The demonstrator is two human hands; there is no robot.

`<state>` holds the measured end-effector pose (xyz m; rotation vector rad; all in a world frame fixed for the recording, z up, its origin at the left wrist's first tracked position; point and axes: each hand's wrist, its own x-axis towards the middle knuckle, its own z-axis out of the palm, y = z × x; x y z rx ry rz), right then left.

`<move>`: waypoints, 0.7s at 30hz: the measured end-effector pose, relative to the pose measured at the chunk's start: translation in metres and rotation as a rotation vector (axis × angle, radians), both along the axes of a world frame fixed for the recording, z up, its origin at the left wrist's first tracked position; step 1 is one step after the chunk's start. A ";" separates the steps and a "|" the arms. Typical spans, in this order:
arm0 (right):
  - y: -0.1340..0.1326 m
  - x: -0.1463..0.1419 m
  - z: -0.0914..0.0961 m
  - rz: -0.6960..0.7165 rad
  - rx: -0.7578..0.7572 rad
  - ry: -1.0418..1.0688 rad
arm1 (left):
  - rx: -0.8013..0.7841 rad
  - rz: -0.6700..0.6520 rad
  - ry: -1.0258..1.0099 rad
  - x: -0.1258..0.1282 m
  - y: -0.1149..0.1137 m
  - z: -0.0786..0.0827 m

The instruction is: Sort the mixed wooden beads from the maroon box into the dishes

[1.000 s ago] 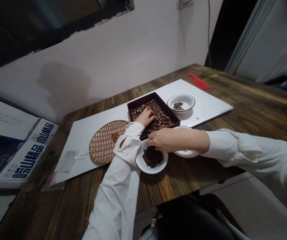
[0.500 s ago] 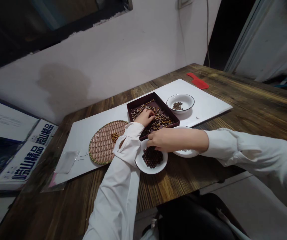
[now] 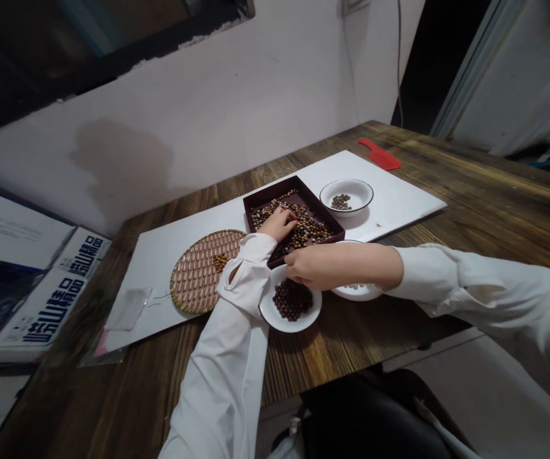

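Curling left hand (image 3: 279, 224) on beads (image 3: 311, 228) in one tray (image 3: 270, 191) | right hand (image 3: 320, 268) bunched over one of three bowls (image 3: 279, 322)

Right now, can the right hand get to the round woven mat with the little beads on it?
Probably not directly: the right hand is over the white bowl of dark beads, and the left forearm lies between it and the woven mat.

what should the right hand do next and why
Probably the right hand should open and let any beads it has pinched fall into the white bowl just below it. Its fingers sit over that bowl, which holds dark beads, while mixed beads lie in the tray.
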<state>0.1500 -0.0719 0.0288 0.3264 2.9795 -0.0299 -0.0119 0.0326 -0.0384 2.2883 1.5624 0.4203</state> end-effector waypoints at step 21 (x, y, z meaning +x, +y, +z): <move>-0.002 0.001 0.005 0.003 -0.008 -0.023 | 0.002 -0.001 0.009 0.001 -0.001 0.001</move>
